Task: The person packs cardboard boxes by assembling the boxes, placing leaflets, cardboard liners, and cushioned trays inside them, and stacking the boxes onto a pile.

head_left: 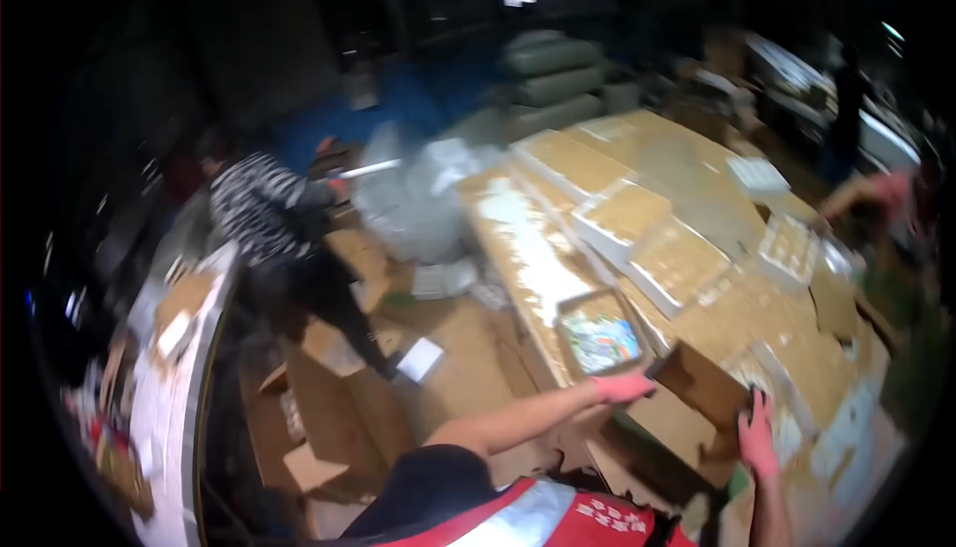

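Observation:
My left hand, in a pink glove with dark fingertips, grips the left edge of an open cardboard box. On the box's right edge is my right hand, gloved the same way, with its fingers closed over the rim. The box tilts toward me at the table's near edge, and its visible inside is bare brown cardboard. Just beyond my left hand, a shallow box of colourful printed packets rests on the table.
Several white-edged trays lie on the table. At its right side a co-worker's arm reaches in. Another person in a striped top stands at left, near a white bench. Open cartons and a white sheet are on the floor.

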The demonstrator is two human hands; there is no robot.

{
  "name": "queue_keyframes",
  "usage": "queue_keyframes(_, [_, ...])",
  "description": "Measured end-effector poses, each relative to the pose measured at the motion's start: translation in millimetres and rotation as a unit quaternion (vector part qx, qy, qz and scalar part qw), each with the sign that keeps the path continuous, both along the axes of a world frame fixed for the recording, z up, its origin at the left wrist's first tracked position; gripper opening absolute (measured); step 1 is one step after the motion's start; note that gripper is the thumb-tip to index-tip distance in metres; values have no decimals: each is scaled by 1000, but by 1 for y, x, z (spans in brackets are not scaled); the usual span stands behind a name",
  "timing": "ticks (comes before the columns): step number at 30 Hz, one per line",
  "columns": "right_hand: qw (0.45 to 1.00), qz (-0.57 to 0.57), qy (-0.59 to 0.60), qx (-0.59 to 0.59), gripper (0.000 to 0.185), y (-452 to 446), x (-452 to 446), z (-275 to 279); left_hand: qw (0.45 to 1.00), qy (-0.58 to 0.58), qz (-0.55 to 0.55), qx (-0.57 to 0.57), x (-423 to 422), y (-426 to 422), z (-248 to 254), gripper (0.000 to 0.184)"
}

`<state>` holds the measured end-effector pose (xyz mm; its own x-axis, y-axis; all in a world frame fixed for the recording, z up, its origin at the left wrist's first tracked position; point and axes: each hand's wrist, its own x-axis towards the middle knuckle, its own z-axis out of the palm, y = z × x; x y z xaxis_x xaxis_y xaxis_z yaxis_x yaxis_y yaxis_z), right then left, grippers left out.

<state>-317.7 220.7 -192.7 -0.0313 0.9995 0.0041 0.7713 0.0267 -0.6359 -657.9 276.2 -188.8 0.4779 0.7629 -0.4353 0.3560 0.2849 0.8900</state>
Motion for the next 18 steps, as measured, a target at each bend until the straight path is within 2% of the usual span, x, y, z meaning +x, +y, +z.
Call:
queue_keyframes(1, [999, 23, -6, -26, 59, 6, 10, 4, 999, -22, -23, 9, -3, 8, -18, 85])
queue_keyframes(2, [993, 21, -101, -51, 57, 3, -9, 47, 999, -9, -22, 45, -3, 9, -22, 83])
queue_keyframes(3, [981, 22, -184, 53, 56, 7, -10, 34, 996, 7, -21, 81, -1, 7, -29, 82])
queue_keyframes(4, [974, 12, -187, 129, 55, 22, -24, 43, 993, 16, -22, 118, 2, 9, -35, 80])
queue_keyframes(5, [979, 12, -145, 140, 54, 45, -46, 65, 988, 14, -16, 152, 2, 10, -37, 79])
queue_keyframes(6, [994, 8, -34, 102, 55, 67, -74, 86, 986, 7, -7, 169, 4, 10, -40, 77])
queue_keyframes(8, [990, 28, 136, 7, 59, 118, -134, 98, 990, -1, 22, 137, 3, 10, -39, 77])
queue_keyframes(10, [958, 68, 269, -69, 61, 183, -197, 79, 995, 36, 43, 87, 4, 13, -54, 77])
queue_keyframes(12, [960, 23, 270, -63, 66, 276, -259, 11, 990, 70, 0, 120, 2, 18, -73, 82])
queue_keyframes(14, [889, -105, 415, -164, 70, 332, -306, -6, 994, 31, 38, 101, 7, 12, -87, 83])
queue_keyframes(15, [834, -166, 481, -212, 72, 357, -326, -19, 994, 77, 25, 73, 16, 15, -87, 83])
queue_keyframes(16, [881, -115, 432, -155, 68, 401, -330, -80, 991, 41, 54, 112, 13, 14, -92, 80])
queue_keyframes(18, [861, -125, 461, -172, 59, 414, -348, -85, 969, -43, 118, 215, 21, 11, -96, 74])
